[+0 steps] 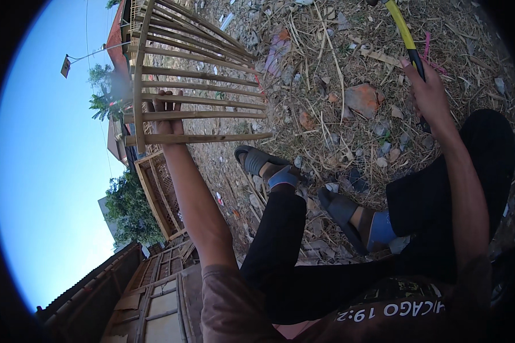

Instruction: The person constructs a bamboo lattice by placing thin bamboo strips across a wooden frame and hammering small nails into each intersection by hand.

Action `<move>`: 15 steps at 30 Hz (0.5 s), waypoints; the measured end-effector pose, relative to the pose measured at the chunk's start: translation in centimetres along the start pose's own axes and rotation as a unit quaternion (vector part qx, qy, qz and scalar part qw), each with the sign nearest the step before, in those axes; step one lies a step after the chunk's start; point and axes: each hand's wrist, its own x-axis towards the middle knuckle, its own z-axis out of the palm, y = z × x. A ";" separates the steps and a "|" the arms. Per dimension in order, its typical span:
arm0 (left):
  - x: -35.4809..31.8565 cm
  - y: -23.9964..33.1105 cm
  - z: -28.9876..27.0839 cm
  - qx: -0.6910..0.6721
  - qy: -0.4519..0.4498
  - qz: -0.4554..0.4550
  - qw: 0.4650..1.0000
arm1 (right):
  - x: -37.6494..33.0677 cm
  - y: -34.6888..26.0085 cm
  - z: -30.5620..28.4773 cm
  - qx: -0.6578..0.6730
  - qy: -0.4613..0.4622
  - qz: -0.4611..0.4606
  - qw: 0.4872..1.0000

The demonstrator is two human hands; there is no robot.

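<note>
A bamboo fence panel [200, 73] of several slats joined to one long rail stands at the upper left. My left hand [169, 117] reaches in among its lower slats near the rail, with the fingers curled round a slat. Slats partly cover that hand. At the upper right my right hand [429, 94] is closed round the black grip of a hammer [403, 28] with a yellow and black handle. The hammer's head is mostly cut off at the top edge of the view.
Dry straw, stones and a reddish brick piece [364, 101] litter the ground beside my sandalled feet [346, 214]. A pink strip [427, 48] lies near the hammer. Bamboo frames [160, 308] and a wooden frame [157, 194] stand at the left, with trees and roofs beyond.
</note>
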 end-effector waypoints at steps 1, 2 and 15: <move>-0.4 -0.2 -0.3 -0.010 0.004 0.006 1.000 | -0.2 -0.3 -0.1 -0.006 0.004 0.020 1.000; -0.7 -0.2 -0.9 -0.019 0.008 0.013 1.000 | -0.3 -0.4 0.0 -0.006 0.002 0.019 1.000; -2.7 -0.3 -5.0 -0.027 0.062 0.036 0.997 | -0.9 -0.9 0.3 -0.015 -0.002 0.050 0.999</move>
